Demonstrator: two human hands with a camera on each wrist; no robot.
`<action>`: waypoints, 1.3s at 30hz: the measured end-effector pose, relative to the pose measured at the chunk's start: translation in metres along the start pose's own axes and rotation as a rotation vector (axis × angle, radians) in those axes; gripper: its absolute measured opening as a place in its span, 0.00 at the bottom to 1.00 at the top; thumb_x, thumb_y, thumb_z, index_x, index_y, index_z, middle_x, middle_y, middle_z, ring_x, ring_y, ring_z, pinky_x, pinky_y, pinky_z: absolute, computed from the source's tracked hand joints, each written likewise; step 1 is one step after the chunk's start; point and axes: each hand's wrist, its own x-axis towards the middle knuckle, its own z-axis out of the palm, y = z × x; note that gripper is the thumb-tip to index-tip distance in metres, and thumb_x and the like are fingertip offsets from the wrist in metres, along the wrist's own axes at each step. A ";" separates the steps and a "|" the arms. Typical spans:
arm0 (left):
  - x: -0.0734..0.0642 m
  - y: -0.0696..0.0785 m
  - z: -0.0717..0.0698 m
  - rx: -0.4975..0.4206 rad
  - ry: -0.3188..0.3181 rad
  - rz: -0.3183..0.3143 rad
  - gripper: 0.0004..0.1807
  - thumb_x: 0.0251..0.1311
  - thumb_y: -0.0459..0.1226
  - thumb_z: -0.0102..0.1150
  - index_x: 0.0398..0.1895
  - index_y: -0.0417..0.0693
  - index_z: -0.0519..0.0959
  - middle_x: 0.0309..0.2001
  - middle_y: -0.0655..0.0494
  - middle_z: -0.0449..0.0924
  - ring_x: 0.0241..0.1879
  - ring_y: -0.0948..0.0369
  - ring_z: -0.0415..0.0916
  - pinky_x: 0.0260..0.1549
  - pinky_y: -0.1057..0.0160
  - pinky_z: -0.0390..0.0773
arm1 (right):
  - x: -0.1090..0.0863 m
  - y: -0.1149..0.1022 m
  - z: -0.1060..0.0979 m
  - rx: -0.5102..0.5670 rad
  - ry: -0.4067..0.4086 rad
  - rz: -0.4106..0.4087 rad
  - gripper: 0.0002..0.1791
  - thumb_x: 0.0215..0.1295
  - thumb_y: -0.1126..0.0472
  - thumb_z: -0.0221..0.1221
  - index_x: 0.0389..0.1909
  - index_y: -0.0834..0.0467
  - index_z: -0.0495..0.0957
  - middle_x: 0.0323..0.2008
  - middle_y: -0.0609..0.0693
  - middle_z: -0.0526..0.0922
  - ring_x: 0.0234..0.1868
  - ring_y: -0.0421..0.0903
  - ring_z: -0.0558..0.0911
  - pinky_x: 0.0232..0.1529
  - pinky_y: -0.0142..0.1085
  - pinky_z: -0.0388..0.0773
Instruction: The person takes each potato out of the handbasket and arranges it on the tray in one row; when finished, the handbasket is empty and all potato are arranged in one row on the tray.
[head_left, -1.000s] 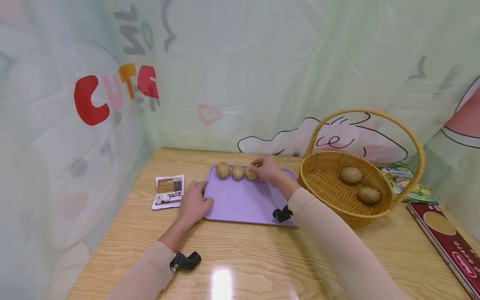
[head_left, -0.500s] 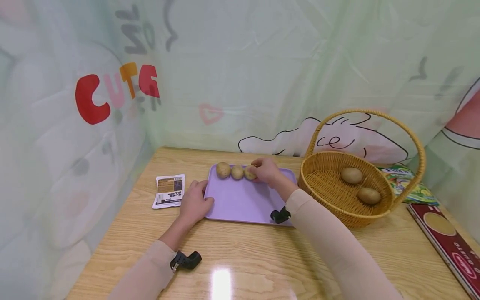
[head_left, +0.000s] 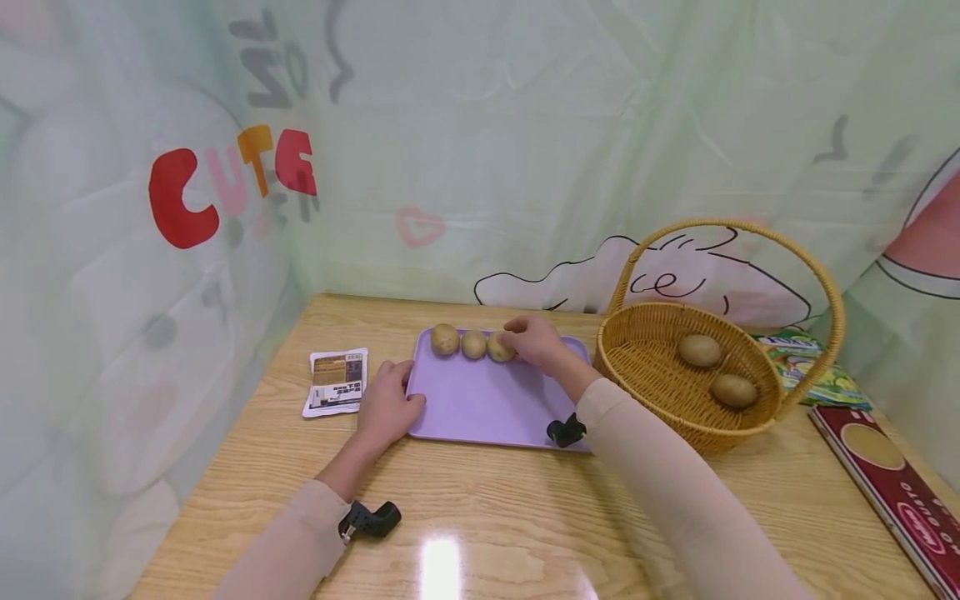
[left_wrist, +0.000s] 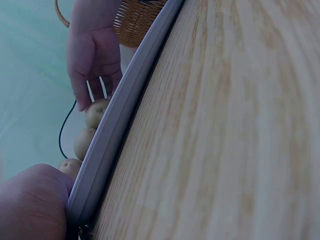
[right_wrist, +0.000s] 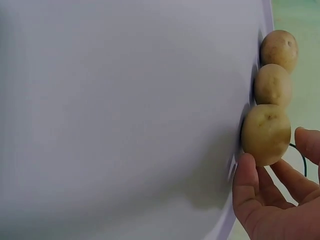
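On the lilac tray [head_left: 480, 408], three potatoes lie in a row along the far rim. The left potato [head_left: 445, 339] and middle potato [head_left: 473, 344] stand beside the right potato [head_left: 500, 347]. My right hand [head_left: 536, 342] is at the right potato. In the right wrist view, its fingertips [right_wrist: 245, 167] touch that potato's [right_wrist: 266, 134] near side, while a small gap shows between another digit and the skin. My left hand [head_left: 388, 407] holds the tray's left edge, its thumb over the rim; the lower fingers are partly hidden.
A wicker basket [head_left: 637, 400] with a tall handle stands right of the tray, two potatoes [head_left: 700, 351] inside. Behind it lies a green packet [head_left: 806, 367]; a dark red box [head_left: 885, 483] lies farther right. A small white-and-brown packet [head_left: 336, 382] lies left of the tray.
The right hand has eased slightly away from the right potato, more of which now shows. The left hand and the tray stay in place.
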 end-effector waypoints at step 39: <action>-0.002 0.000 -0.002 -0.029 -0.009 0.007 0.29 0.44 0.35 0.60 0.56 0.41 0.79 0.34 0.52 0.72 0.31 0.56 0.69 0.29 0.56 0.71 | -0.040 -0.006 -0.104 -0.087 0.016 -0.077 0.22 0.70 0.55 0.54 0.60 0.62 0.72 0.57 0.60 0.74 0.53 0.58 0.77 0.55 0.50 0.74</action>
